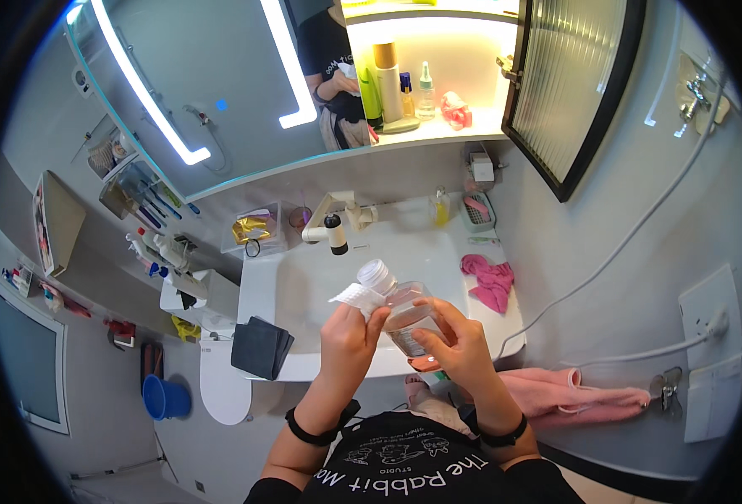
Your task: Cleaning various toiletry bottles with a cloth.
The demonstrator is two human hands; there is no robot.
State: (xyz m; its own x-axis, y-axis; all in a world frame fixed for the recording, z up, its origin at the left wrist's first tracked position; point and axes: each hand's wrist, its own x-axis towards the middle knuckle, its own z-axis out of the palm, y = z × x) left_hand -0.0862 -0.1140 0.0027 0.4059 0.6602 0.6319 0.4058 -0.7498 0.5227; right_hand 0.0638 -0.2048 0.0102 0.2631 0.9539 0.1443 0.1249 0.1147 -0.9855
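Observation:
Over the front of the white sink (304, 290), my right hand (456, 343) is wrapped round a clear plastic bottle (411, 319) with a white cap. The bottle tilts, its capped neck toward the far left, and some orange-pink shows at its lower end. My left hand (347, 340) pinches a white textured tissue (359, 297), which lies against the bottle's neck just below the cap. The tissue's lower part is hidden by my fingers. Beyond the bottle stands the cream faucet (337, 225) with a black tip.
A pink cloth (488, 281) and a soap dish (477, 212) lie on the sink's right rim. Dark folded cloths (262, 347) rest at the front left. Above, the cabinet door (574, 84) hangs open beside lit shelves with bottles. A white cable (614, 235) runs down the right wall.

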